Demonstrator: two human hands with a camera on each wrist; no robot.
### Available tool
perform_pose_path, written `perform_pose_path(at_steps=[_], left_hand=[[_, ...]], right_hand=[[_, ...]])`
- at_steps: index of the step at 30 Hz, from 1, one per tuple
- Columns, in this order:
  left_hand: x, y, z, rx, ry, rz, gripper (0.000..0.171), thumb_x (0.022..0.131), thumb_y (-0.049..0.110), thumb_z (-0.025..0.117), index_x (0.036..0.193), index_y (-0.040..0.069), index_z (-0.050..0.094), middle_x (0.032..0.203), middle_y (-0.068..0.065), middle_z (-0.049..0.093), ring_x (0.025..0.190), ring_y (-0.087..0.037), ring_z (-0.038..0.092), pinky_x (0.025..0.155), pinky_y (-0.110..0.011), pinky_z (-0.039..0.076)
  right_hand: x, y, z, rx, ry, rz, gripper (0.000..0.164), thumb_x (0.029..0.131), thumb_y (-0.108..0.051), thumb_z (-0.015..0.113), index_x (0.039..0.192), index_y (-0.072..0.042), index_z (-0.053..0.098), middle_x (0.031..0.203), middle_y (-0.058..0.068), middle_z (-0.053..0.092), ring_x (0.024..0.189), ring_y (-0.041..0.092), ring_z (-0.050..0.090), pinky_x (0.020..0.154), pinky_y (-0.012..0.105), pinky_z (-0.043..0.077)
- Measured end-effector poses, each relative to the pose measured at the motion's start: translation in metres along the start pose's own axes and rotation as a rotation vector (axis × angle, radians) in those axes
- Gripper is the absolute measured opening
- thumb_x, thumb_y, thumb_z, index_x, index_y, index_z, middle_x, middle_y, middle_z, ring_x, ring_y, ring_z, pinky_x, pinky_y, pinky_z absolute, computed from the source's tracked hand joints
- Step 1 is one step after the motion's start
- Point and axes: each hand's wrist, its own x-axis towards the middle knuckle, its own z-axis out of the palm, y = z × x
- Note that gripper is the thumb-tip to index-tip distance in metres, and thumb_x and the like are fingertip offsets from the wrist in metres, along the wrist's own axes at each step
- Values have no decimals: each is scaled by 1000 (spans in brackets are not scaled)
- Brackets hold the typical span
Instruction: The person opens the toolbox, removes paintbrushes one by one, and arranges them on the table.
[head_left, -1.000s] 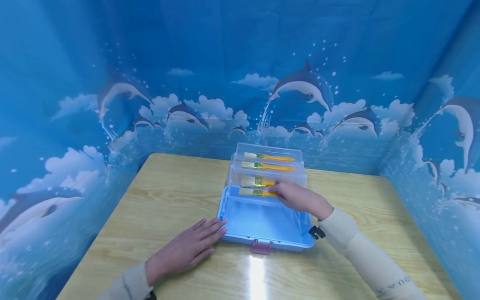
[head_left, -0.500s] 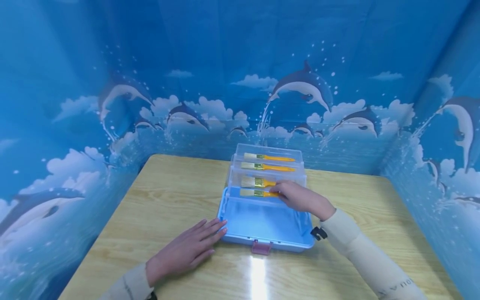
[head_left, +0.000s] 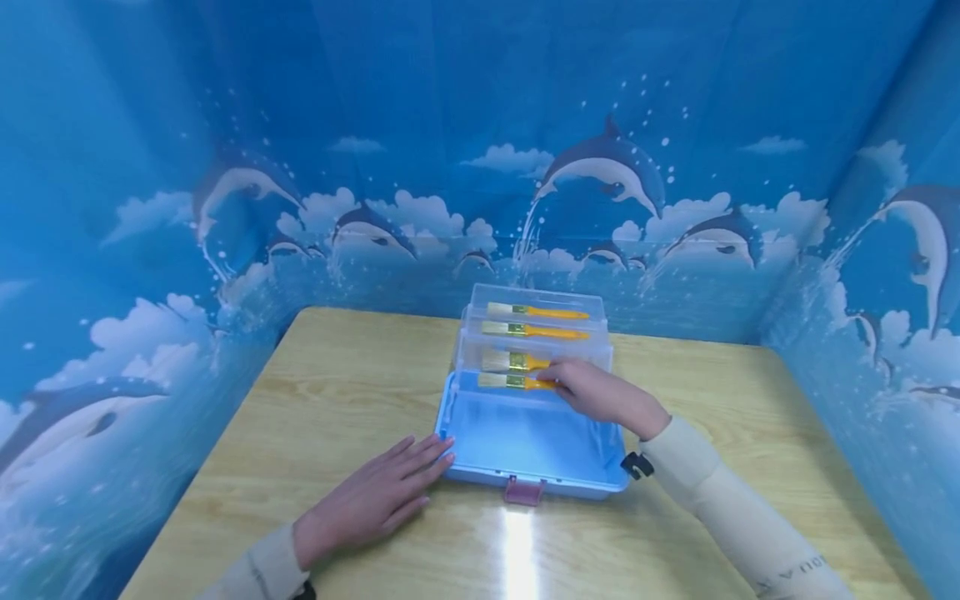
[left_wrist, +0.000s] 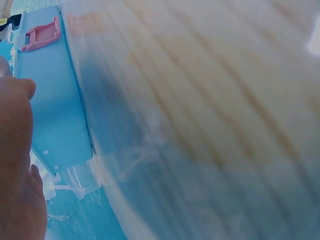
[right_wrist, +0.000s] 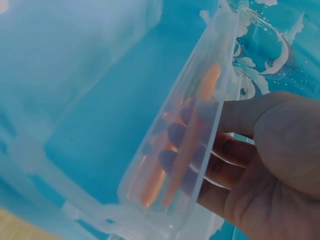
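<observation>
A light-blue plastic box [head_left: 525, 442] stands unfolded on the table, with clear tiered trays [head_left: 468, 337] rising at its back. Flat paintbrushes with yellow-orange handles lie across the tiers. My right hand [head_left: 603, 396] reaches into the lowest tier and pinches the front paintbrush [head_left: 493, 381] by its handle; a wider paintbrush [head_left: 497, 362] lies just behind. Through the cloudy tray wall in the right wrist view, curled fingers show around the orange handles [right_wrist: 187, 155]. My left hand [head_left: 375, 496] lies flat with straight fingers, its fingertips touching the box's left front corner.
Two more paintbrushes, a thin one [head_left: 536, 311] and a broader one [head_left: 534, 331], lie in the upper tiers. A pink clasp [head_left: 523, 492] hangs at the box front. Behind the wooden table [head_left: 337, 375] hangs a blue dolphin-print curtain [head_left: 420, 108].
Almost nothing differs. The right hand keeps its place on the front paintbrush, and the left hand has stayed at the box corner; the head view has shifted very slightly.
</observation>
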Motion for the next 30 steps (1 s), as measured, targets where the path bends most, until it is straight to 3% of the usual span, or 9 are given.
perform_pose_path(at_steps=[7,14,30], left_hand=[[0,0,2,23,28,29,67,104,31,56,162,17,26,171,1,19,156,-19,22,129,-37,10],[1,-2,-1,17,-2,29,65,106,32,52,163,18,23,171,3,18,157,-17,19,130,-30,-2],[2,-2,-1,32,43,56,66,105,32,53,162,14,25,170,0,20,155,-21,24,130,-34,6]], right_hand=[[-2,0,1,16,2,18,31,100,-3,61,130,-6,69,119,7,71,110,22,67,92,38,60],[-3,0,1,14,12,16,31,100,-3,61,130,-6,69,121,8,71,112,23,67,93,38,60],[-9,-1,-2,16,22,12,31,101,-4,60,130,-5,68,116,6,70,105,20,66,88,35,61]])
